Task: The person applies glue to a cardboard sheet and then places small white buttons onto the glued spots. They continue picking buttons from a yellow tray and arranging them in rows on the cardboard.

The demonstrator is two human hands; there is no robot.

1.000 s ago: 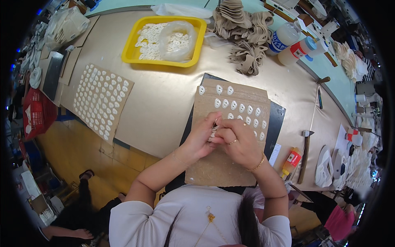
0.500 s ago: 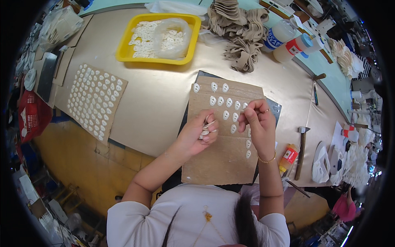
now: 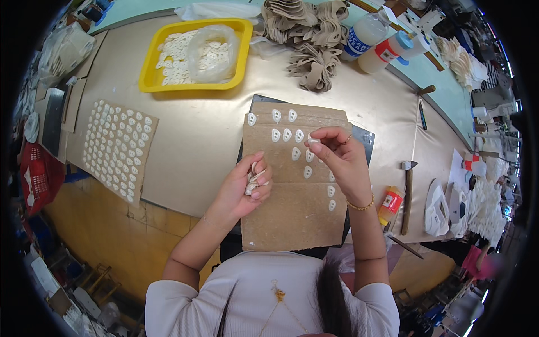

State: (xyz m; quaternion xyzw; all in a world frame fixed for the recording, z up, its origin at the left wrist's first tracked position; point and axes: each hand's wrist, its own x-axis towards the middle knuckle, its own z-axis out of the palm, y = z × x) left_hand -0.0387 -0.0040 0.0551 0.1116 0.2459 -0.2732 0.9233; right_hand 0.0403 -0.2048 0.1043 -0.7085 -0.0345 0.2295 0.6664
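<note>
Several small white pieces with holes lie in loose rows on a brown cardboard sheet (image 3: 292, 224) in front of me. One such white piece (image 3: 276, 115) sits near the sheet's far edge. My left hand (image 3: 242, 185) is curled around a bunch of the same white pieces (image 3: 255, 181), above the sheet's left side. Over the right part of the sheet, my right hand (image 3: 339, 154) pinches a single white piece (image 3: 314, 141) between thumb and forefinger. Its fingers and palm cover some of the pieces lying beneath. A dark board (image 3: 365, 143) shows from under the cardboard.
A second cardboard sheet (image 3: 147, 130) full of white pieces lies at left. Beyond stands a yellow tray (image 3: 147, 70) with more pieces and a plastic bag. Beige cut-outs (image 3: 311, 67) are heaped at the back. On the right are a glue bottle (image 3: 391, 203) and a hammer (image 3: 408, 196).
My right hand now shows a white piece at its fingertips. Both hands remain over the sheet, the left fingers opened slightly around their bunch. The whole view has shifted a little.
</note>
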